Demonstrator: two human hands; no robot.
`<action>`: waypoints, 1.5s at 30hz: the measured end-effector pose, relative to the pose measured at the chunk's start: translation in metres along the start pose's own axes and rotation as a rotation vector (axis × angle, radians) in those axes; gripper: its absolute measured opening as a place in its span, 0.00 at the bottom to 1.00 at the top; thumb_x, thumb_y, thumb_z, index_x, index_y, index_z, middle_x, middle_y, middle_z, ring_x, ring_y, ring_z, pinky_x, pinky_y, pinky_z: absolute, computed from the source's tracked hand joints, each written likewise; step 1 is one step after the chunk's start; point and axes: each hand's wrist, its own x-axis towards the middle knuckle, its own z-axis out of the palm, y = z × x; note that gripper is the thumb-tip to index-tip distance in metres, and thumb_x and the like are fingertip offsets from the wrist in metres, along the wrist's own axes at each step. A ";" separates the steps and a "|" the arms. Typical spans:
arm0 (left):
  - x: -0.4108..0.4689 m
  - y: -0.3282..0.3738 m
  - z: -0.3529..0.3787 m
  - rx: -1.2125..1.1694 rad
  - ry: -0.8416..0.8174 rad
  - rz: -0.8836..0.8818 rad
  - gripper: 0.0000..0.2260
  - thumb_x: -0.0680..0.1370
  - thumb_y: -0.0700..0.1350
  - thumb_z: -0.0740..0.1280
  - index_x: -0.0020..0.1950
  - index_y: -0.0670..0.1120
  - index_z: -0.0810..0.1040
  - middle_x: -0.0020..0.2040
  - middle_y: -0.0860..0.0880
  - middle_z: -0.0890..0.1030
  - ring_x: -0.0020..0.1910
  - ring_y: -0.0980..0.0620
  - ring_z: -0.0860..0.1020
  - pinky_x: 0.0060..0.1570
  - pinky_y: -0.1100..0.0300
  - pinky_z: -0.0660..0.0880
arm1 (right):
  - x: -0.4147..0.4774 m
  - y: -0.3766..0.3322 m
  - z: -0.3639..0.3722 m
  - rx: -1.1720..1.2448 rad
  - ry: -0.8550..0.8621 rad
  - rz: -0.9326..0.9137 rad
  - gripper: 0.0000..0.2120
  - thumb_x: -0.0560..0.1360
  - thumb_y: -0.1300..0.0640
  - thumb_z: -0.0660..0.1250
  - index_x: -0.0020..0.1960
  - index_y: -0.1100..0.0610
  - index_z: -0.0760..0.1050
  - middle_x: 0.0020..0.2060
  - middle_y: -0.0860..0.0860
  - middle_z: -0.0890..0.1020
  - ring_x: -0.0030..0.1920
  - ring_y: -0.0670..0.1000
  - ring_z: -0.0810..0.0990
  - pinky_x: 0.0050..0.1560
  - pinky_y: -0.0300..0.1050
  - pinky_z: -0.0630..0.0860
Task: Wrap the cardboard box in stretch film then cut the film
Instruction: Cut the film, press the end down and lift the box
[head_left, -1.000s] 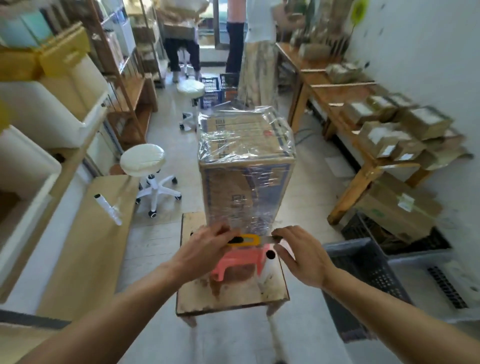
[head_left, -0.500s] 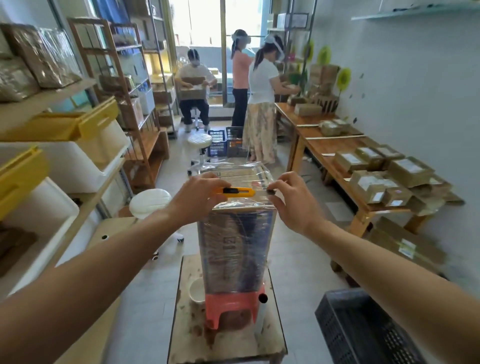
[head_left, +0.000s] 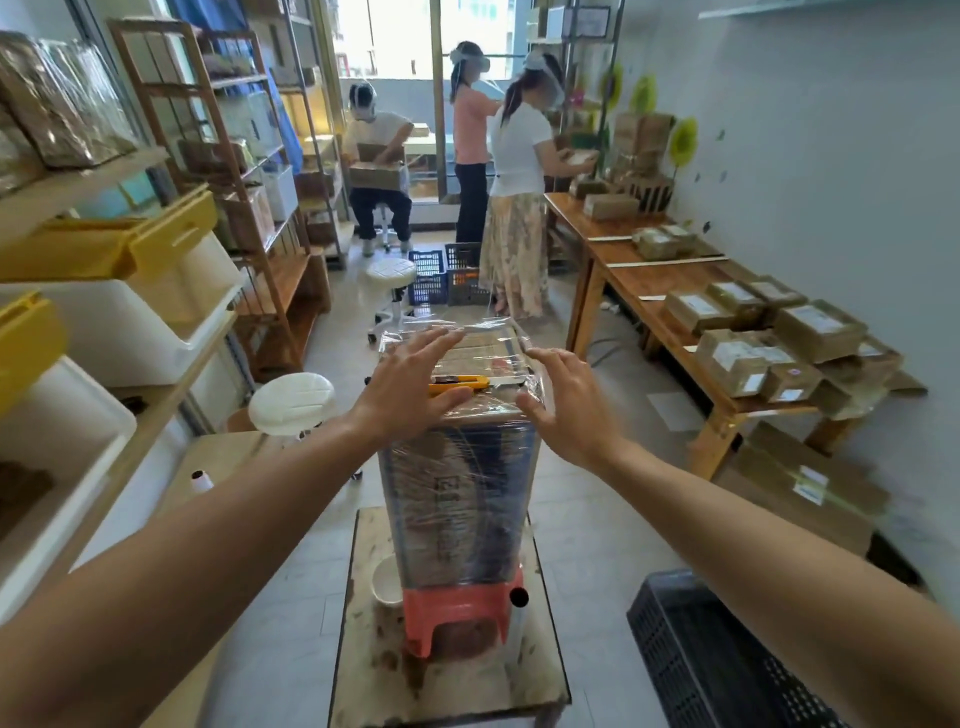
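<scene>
Cardboard box (head_left: 457, 499) upright, yellow cutter (head_left: 460, 385) crosswise on top

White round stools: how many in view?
2: near stool left of the wrapped box; far stool beside the blue crate. The seat under the seated person is mostly hidden, possibly a third.

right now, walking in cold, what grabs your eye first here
The tall film-wrapped cardboard box stands dead centre on a red stool, with the left hand and right hand spread open at its top. A yellow cutter lies on top. Three people work at the far end.
</scene>
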 end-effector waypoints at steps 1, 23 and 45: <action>-0.003 0.006 0.003 -0.019 0.010 0.025 0.33 0.75 0.57 0.72 0.78 0.53 0.64 0.76 0.49 0.68 0.76 0.47 0.64 0.73 0.44 0.61 | -0.007 0.001 0.001 0.036 0.014 0.018 0.28 0.78 0.47 0.68 0.75 0.52 0.65 0.72 0.53 0.71 0.71 0.54 0.69 0.70 0.54 0.70; 0.050 0.137 0.140 0.778 -0.759 0.538 0.12 0.79 0.44 0.67 0.62 0.50 0.77 0.57 0.50 0.80 0.57 0.48 0.79 0.56 0.49 0.75 | -0.094 0.111 0.102 0.424 -0.589 0.514 0.31 0.70 0.49 0.61 0.72 0.54 0.67 0.58 0.54 0.78 0.55 0.56 0.78 0.52 0.48 0.75; 0.041 0.089 0.289 0.984 -1.197 0.176 0.07 0.81 0.45 0.63 0.56 0.49 0.79 0.58 0.49 0.82 0.59 0.46 0.79 0.62 0.51 0.69 | -0.102 0.203 0.179 0.768 -0.565 0.546 0.08 0.75 0.65 0.68 0.40 0.55 0.77 0.33 0.46 0.79 0.34 0.41 0.75 0.34 0.31 0.69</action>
